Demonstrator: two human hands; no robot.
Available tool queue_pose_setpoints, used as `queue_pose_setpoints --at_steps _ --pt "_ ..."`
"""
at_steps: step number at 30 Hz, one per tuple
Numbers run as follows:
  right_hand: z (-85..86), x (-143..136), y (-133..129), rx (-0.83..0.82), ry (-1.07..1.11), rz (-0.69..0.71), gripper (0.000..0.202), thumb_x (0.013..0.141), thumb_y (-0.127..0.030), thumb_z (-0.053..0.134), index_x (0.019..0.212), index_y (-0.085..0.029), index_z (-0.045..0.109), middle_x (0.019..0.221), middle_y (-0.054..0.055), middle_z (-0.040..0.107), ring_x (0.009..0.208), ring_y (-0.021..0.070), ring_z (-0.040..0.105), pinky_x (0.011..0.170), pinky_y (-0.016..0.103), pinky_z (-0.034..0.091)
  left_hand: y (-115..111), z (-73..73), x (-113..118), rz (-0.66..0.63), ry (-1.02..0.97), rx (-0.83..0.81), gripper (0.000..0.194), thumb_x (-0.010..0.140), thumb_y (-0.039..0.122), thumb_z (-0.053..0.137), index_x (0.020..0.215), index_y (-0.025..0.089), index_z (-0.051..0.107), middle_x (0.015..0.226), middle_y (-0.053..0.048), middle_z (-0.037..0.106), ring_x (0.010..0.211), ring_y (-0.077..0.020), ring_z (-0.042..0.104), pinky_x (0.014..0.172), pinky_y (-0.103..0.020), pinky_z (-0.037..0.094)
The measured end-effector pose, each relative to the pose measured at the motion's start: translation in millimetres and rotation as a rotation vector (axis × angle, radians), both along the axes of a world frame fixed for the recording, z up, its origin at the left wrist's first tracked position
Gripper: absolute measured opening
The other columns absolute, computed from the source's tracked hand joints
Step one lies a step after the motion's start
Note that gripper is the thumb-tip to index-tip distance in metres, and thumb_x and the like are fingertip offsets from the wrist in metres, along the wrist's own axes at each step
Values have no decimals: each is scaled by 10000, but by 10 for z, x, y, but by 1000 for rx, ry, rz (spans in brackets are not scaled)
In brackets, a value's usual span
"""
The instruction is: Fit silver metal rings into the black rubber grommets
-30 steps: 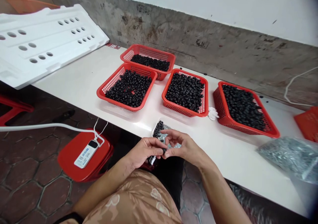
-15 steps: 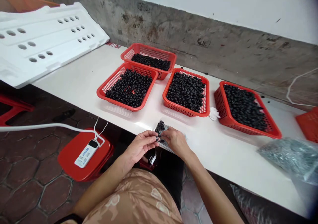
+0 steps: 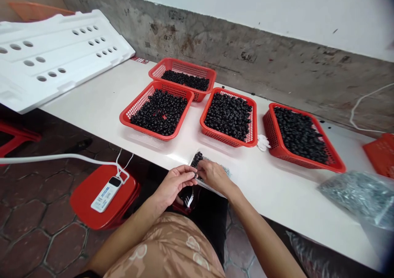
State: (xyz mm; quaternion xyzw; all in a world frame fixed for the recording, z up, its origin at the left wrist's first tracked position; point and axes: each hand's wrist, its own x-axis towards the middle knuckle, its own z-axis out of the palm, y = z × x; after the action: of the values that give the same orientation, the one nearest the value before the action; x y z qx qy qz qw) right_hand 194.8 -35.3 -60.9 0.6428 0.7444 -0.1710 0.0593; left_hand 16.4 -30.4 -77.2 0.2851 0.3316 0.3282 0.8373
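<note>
My left hand pinches a small black ring-shaped piece between thumb and forefinger, just off the table's front edge. Close beside it, my right hand has its fingertips drawn together; they hide whatever is between them. Under and behind the right hand lies a shallow tray. Its left side holds loose black pieces, and small silvery metal parts show at its right.
Red baskets of black pieces stand behind: back, left, middle and right. A clear bag of metal parts rests at right, a white foam panel at left. A power bank sits on a red stool.
The view has tilted slightly, so the baskets appear a little lower. My right fingers have shifted slightly over the tray; my left hand keeps its pinch on the black piece.
</note>
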Motion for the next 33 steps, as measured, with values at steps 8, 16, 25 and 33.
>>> queue_pose_setpoints --at_steps 8,16,25,33 --pt "-21 -27 -2 14 -53 -9 230 983 -191 439 1016 -179 667 1007 95 681 862 204 671 765 279 419 9 -9 -3 17 -3 -3 269 715 269 838 910 116 733 811 -46 709 687 -99 662 696 -187 515" --pt "-69 -54 14 75 -72 -27 247 991 -188 423 1014 -162 668 1017 106 674 851 207 668 777 288 419 16 -14 -13 27 23 -12 277 715 269 838 914 115 723 813 -50 716 683 -98 666 683 -178 517" --pt "-66 -77 78 53 -53 8 238 966 -145 459 919 -165 692 947 104 680 827 211 670 779 300 411 25 9 -6 35 41 6 286 713 278 842 914 113 723 810 -50 714 685 -96 663 684 -172 516" --pt "-76 -41 56 37 -13 -5 259 989 -190 443 997 -182 702 1003 93 686 886 197 671 750 263 409 19 -15 -12 36 33 0 283 708 277 844 906 113 725 816 -52 716 683 -101 665 681 -182 510"
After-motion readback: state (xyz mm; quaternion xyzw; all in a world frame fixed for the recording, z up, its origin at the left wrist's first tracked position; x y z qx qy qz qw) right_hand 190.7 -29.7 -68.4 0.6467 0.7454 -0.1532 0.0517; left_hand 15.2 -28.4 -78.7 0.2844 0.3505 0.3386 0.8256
